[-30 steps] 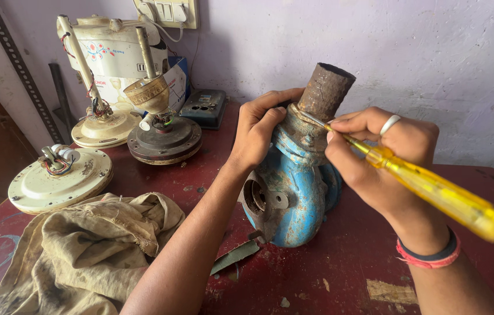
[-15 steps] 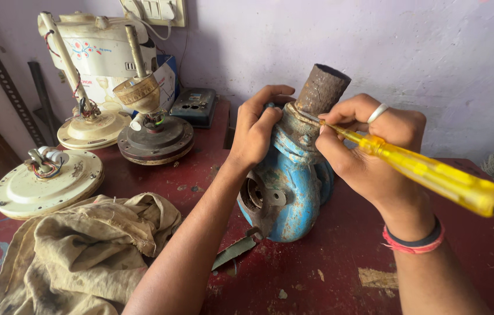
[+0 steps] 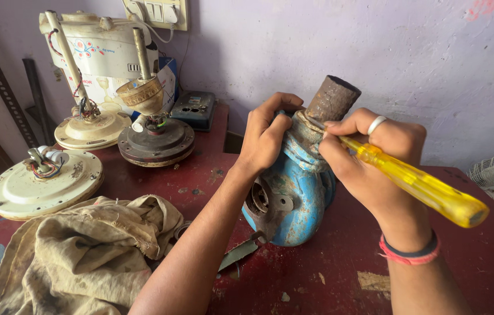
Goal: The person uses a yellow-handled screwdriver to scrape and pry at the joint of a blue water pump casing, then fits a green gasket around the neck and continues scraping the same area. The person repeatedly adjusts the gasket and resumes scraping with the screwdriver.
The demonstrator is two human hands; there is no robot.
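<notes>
The blue pump housing (image 3: 293, 198) stands near the middle of the dark red table (image 3: 480, 262), with a rusty pipe stub (image 3: 331, 99) rising tilted from its top flange. The left hand (image 3: 267, 137) is wrapped over the top of the housing, fingers curled against the flange just beside the pipe. The right hand (image 3: 372, 157) is closed around a yellow-handled screwdriver (image 3: 416, 184), whose metal shaft points at the joint between pipe and flange; the tip touches there. The round opening in the housing's front face shows dark metal parts inside; what they are cannot be told.

A crumpled beige cloth (image 3: 83, 256) lies at the near left corner. Behind it, along the left edge, rests a cream fan motor disc (image 3: 43, 184) with wires in its hub. Toward the far left corner stand another cream motor (image 3: 92, 125) and a dark brown motor (image 3: 156, 143). A small flat metal blade (image 3: 238, 254) lies beside the pump's base.
</notes>
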